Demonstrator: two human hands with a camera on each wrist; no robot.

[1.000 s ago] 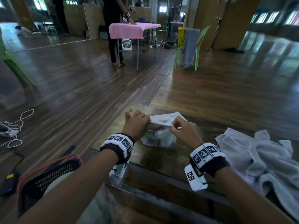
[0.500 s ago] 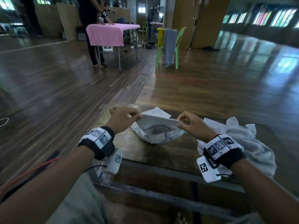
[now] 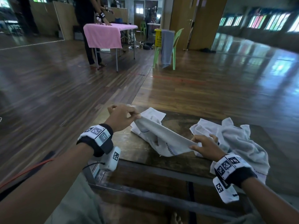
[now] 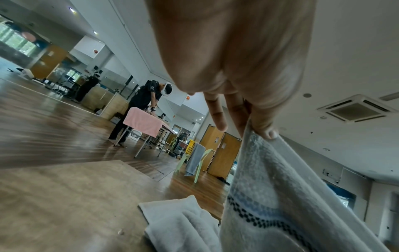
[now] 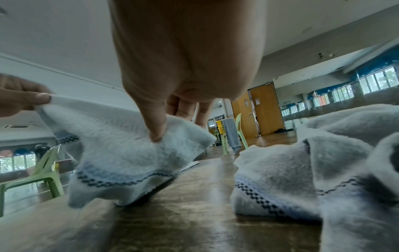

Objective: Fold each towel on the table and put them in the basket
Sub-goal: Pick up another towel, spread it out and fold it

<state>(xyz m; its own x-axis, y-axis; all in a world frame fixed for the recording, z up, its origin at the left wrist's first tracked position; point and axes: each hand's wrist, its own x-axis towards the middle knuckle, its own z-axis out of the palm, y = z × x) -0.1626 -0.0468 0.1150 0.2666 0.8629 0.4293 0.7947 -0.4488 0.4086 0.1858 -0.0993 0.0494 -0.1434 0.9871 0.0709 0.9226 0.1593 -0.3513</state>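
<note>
A white towel [image 3: 163, 139] is stretched between both hands above the wooden surface [image 3: 174, 164], its lower part resting there. One corner is pinched in the left hand [image 3: 123, 117]'s grip, the opposite edge in the right hand [image 3: 205, 147]'s. A crumpled second towel [image 3: 239, 141] is seen just beside the right hand.

A glossy dark wooden plank floor [image 3: 68, 81] runs off ahead of the fingers, catching pale reflections from a row of windows [image 3: 262, 21] along the wall far to their right. Straight beyond the fingertips stands a folding table draped in a pink cloth [image 3: 103, 36], a person in dark clothes [image 3: 87, 21] bent over it. Right of that, a light green plastic chair [image 3: 175, 46] carries a grey cloth [image 3: 166, 47] and a yellow basket [image 3: 158, 37]. Wooden doors [image 3: 205, 21] stand behind. A ceiling air-conditioning vent [image 4: 354, 109] sits overhead.
</note>
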